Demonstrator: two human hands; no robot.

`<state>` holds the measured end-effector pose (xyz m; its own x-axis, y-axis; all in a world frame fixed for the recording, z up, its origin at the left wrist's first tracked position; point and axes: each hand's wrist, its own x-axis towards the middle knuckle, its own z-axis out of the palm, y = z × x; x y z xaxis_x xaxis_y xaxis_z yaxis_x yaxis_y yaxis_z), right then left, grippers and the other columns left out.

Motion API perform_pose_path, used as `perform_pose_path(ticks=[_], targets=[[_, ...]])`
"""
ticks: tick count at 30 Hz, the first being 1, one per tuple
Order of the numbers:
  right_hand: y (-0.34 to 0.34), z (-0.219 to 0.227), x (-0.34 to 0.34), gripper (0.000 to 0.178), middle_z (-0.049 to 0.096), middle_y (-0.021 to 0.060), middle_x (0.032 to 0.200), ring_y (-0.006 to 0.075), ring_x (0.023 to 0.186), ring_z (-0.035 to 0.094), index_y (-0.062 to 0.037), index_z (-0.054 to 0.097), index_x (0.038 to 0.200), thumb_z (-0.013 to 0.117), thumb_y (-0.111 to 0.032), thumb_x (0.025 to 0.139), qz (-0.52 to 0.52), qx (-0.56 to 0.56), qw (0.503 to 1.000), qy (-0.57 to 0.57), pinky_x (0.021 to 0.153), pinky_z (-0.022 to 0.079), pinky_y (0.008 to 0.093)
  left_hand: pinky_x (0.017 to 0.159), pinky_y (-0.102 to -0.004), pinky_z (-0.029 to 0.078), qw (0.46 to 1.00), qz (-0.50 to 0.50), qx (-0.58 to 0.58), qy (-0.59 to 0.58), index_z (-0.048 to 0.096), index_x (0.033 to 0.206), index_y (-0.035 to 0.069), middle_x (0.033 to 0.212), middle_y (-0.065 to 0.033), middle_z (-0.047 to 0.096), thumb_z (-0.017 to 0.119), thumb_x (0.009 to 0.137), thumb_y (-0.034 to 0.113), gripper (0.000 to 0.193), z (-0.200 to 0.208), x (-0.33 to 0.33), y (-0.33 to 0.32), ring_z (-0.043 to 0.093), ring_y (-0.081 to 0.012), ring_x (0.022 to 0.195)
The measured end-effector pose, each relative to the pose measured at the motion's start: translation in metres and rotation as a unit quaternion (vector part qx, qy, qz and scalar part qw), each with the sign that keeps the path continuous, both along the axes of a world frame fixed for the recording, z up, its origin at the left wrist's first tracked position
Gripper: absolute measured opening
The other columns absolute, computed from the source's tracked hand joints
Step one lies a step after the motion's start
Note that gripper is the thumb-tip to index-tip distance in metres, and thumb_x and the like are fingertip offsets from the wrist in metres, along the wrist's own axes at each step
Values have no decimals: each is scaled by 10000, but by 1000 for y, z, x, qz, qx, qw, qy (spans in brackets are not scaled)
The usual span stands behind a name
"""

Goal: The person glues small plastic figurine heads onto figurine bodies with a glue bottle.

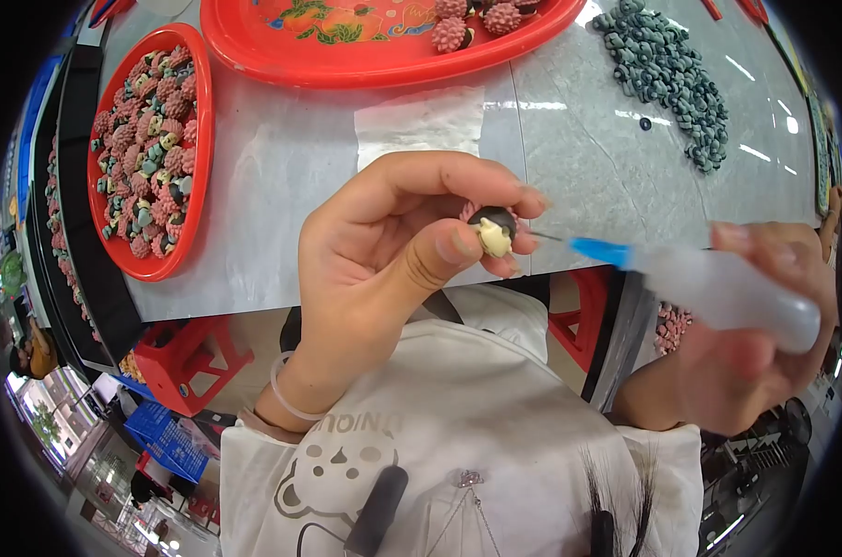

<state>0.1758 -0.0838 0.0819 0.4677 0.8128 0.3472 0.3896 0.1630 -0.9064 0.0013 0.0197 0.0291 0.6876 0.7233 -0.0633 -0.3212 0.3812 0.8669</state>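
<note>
Between the thumb and fingers of my left hand point(365, 251) is a small figurine piece point(493, 232), with a cream front, a dark band and a bumpy pink back partly hidden by the fingers. My right hand point(764, 316), blurred, grips a translucent squeeze bottle point(732, 295) with a blue needle tip point(599, 251). The thin metal needle points left toward the piece, its end close to my left fingertips; whether it touches cannot be made out. Both hands are above the table's near edge.
A red oval tray point(203, 139) at left holds many similar pink pieces. A larger red tray point(365, 76) at the back carries several pink bumpy ones. Small dark grey-green parts point(662, 79) are heaped at far right. White paper point(416, 121) lies on the grey table point(263, 204). Below are red stools point(193, 362).
</note>
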Motion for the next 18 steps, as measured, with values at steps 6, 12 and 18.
perform_pose_path(ticks=[6,12,18], targets=[[17,-33,15,354,519,166,931,241,843,517,30,417,987,610,-99,719,11,-4,991,133,749,394,325,584,-185,424,1000,-13,2,-19,464,974,1,950,-143,496,571,794,264,336,-3,3,0,523,-147,725],[45,-61,1,343,553,73,885,142,808,514,2,474,959,619,51,652,-15,-27,995,-92,729,399,252,607,-241,451,999,10,-12,-36,478,973,-31,904,-148,525,583,784,186,306,-2,4,-4,547,-189,773],[27,-41,40,188,566,51,827,127,700,510,1,556,834,591,42,654,-82,-72,965,-238,658,407,219,595,-240,451,1000,7,14,-12,480,959,-16,896,-142,519,594,776,236,331,-2,1,-1,552,-195,772]])
